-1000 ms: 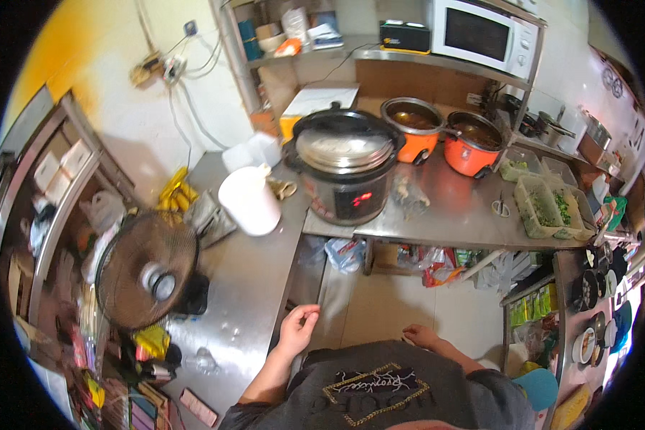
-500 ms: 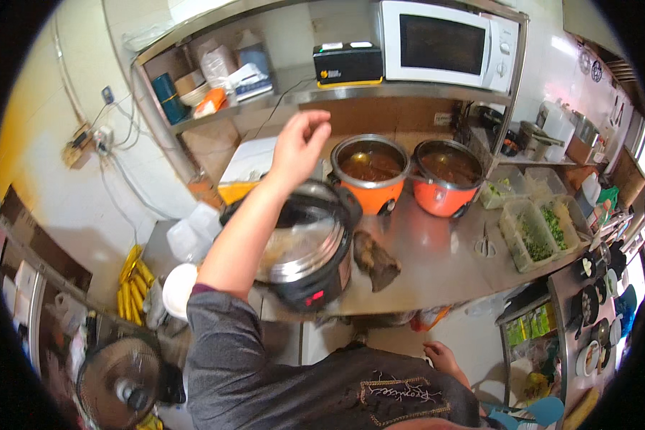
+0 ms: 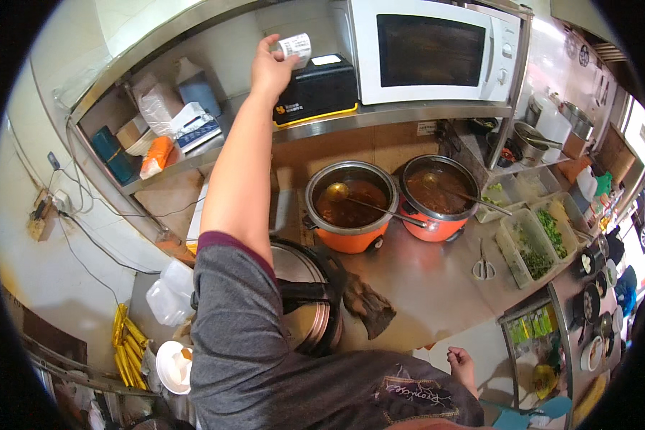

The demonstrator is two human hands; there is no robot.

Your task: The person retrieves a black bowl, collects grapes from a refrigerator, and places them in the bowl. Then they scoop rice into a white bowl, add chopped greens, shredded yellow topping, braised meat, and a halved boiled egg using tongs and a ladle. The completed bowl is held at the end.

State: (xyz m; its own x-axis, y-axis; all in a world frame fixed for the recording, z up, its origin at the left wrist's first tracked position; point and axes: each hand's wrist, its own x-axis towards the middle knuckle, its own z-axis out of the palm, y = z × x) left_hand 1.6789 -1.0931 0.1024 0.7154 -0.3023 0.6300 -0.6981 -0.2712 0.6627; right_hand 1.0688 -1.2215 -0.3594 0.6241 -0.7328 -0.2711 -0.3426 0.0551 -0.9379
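My left hand point(image 3: 271, 70) reaches up to the shelf, its thumb and fingers pinching a curled white printed paper slip point(image 3: 295, 47). Just under the slip sits a small black printer point(image 3: 317, 89) with a yellow base stripe. Low at the right, my right hand point(image 3: 462, 364) hangs beside my shirt above the floor. Its fingers are curled in, and nothing shows in them. Below my left arm, the upper arm and sleeve partly hide a black pressure cooker point(image 3: 304, 294). Next to the cooker a dark, crumpled cloth point(image 3: 368, 304) lies on the steel counter point(image 3: 430, 301).
Two orange pots point(image 3: 347, 236) of brown broth hold ladles point(image 3: 338, 191), handles jutting toward me. A white microwave point(image 3: 430, 54) fills the shelf's right side. Scissors point(image 3: 483, 269) and tubs of chopped greens point(image 3: 527, 247) lie farther right. A white bowl point(image 3: 166, 365) stands at the left.
My left hand has risen from above the cooker to the shelf printer and now holds a paper slip. The view has shifted closer to the shelf. My right hand stays low.
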